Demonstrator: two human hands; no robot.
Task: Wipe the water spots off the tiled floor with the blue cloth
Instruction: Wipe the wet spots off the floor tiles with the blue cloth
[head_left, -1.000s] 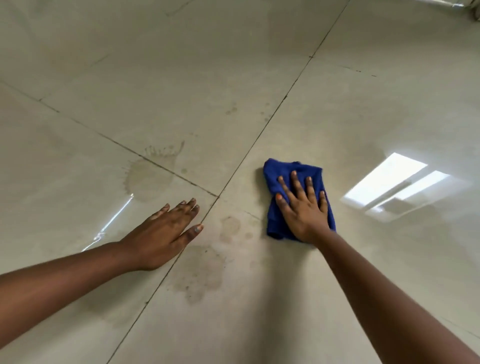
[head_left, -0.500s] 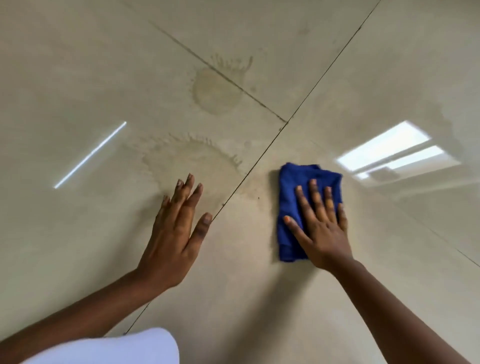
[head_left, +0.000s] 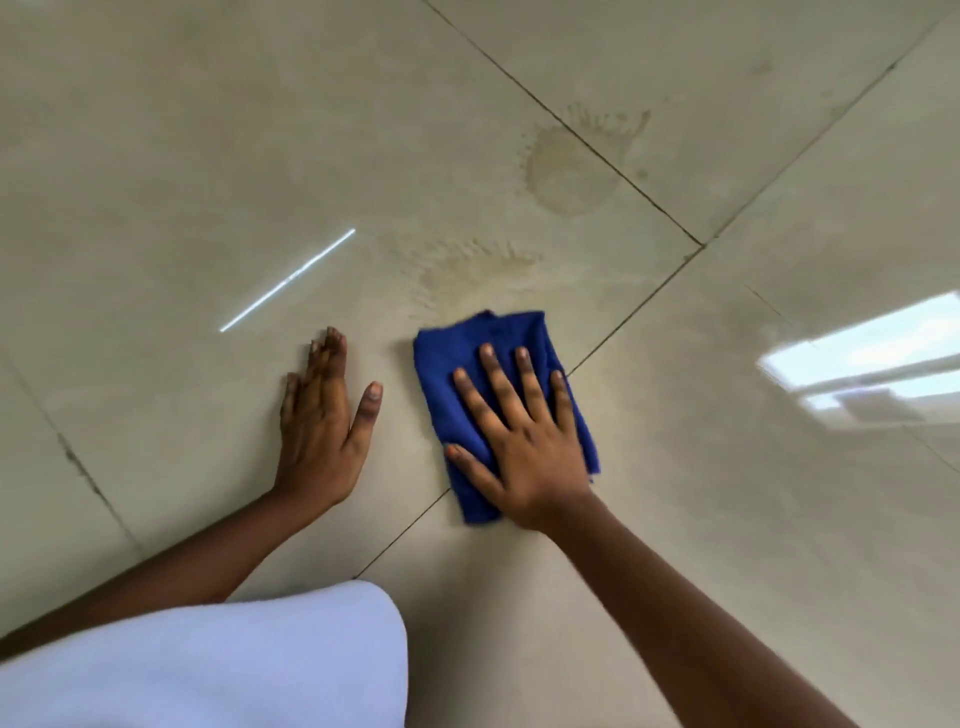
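Note:
The folded blue cloth (head_left: 470, 356) lies flat on the beige tiled floor (head_left: 208, 156), across a grout line. My right hand (head_left: 524, 441) presses on it with straight, spread fingers. My left hand (head_left: 324, 423) rests flat on the bare tile just left of the cloth, not touching it. A brownish splash-shaped water spot (head_left: 467, 270) sits right above the cloth's far edge. A rounder water spot (head_left: 569, 171) lies farther off, up and to the right, beside a tile joint.
Dark grout lines (head_left: 644, 296) cross the glossy floor. A window reflection (head_left: 862, 358) glares at the right and a thin light streak (head_left: 288, 280) at the left. A white garment (head_left: 208, 660) fills the bottom left.
My right hand has slid the cloth left across the grout line to just under the nearer spot. The left hand shifted with it, and the view swung left.

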